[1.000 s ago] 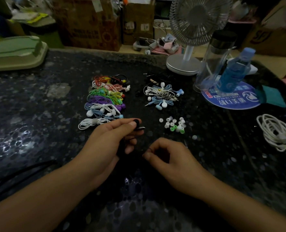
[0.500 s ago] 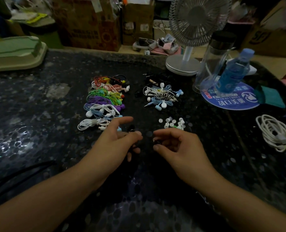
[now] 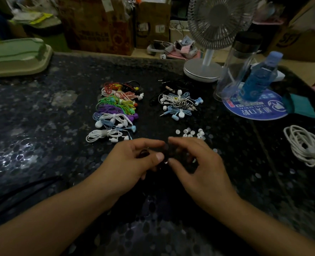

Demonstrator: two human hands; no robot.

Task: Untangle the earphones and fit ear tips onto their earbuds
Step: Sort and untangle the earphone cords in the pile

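Observation:
My left hand [image 3: 134,159] and my right hand [image 3: 199,163] meet at the table's middle, fingertips pinching a small black earphone [image 3: 165,154] between them; its dark cord is hard to see against the table. Just beyond my right hand lie several white ear tips [image 3: 189,133]. A row of coiled coloured earphones [image 3: 116,111] sits left of centre. A tangled white, blue and striped bunch of earphones [image 3: 178,104] lies further back, right of centre.
A desk fan [image 3: 208,52] stands at the back, with a clear bottle [image 3: 239,63] and a blue bottle [image 3: 258,78] on a round blue mat [image 3: 260,111]. A coiled white cable [image 3: 304,145] lies far right. A green lid [image 3: 14,58] sits far left.
Both hands moved forward and closer together. My right hand came up from nearer me, and its fingertips now meet my left hand's on the black earphone.

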